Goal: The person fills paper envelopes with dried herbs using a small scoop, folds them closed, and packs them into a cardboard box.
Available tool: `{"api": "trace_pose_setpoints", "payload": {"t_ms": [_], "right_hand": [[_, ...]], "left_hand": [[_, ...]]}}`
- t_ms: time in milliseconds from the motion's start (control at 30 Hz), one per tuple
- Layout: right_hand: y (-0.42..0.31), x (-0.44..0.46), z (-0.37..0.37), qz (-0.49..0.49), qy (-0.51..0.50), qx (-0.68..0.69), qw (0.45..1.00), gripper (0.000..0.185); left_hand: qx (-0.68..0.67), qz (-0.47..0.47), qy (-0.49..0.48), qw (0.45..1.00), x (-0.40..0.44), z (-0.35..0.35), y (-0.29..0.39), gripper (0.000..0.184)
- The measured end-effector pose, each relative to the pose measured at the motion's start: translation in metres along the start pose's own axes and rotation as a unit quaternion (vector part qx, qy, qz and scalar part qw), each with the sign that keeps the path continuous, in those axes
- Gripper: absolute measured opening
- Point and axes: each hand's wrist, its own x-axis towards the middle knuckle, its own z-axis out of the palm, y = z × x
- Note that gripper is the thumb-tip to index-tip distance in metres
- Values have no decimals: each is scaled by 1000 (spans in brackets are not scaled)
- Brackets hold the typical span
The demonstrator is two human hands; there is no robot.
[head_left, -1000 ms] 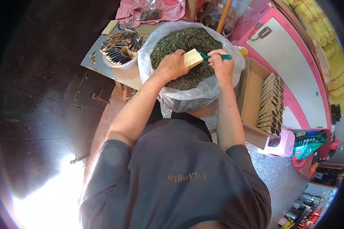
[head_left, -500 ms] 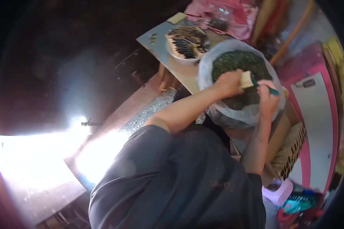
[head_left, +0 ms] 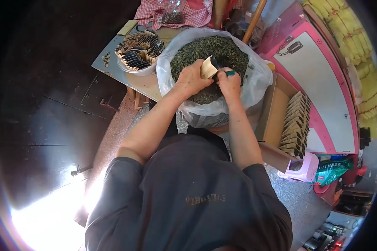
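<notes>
My left hand (head_left: 192,78) is closed around a small cream paper packet (head_left: 208,69), tilted, with its upper end spread apart. Close by on the right, my right hand (head_left: 229,85) grips a green-handled tool (head_left: 230,72). The tool's working end is hidden by the fingers and packet, so I cannot tell its kind. Both hands are over a heap of dried, crumbled green leaves (head_left: 213,44), which fills a wide round container lined with a clear plastic bag (head_left: 165,67). A dark hollow shows in the leaves behind the packet.
Left of the leaves, a white bowl (head_left: 143,72) full of upright paper packets (head_left: 140,49) stands on a small table (head_left: 113,69). A cardboard box (head_left: 274,111) with a row of similar packets (head_left: 296,125) is at right, beside a pink-and-white cabinet (head_left: 322,75). A checked cloth (head_left: 194,14) lies at the back.
The whole view has swung, so the hands and leaves appear farther left. The packet has tipped more upright, and the green tool has turned and sits lower beside it.
</notes>
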Motion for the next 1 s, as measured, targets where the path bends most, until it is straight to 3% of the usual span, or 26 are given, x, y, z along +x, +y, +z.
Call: {"api": "trace_pose_setpoints", "payload": {"t_ms": [67, 233, 467, 700, 900, 1000], "right_hand": [[-11, -2, -5, 213, -4, 202, 956, 20], [-16, 0, -35, 236, 62, 321, 915, 19], [-15, 10, -76, 172, 140, 397, 891, 18], [-33, 16, -86, 123, 98, 414, 896, 18], [-59, 19, -68, 119, -1, 281, 952, 18], [-70, 18, -63, -39, -54, 139, 988, 17]], "left_hand": [[-8, 0, 3, 1000, 0, -1, -1, 61], [1, -1, -8, 1000, -1, -1, 2, 62], [18, 4, -23, 1000, 2, -2, 6, 62], [29, -21, -47, 998, 7, 0, 9, 59], [49, 9, -36, 998, 5, 5, 6, 59], [49, -4, -34, 998, 4, 3, 8, 59]]}}
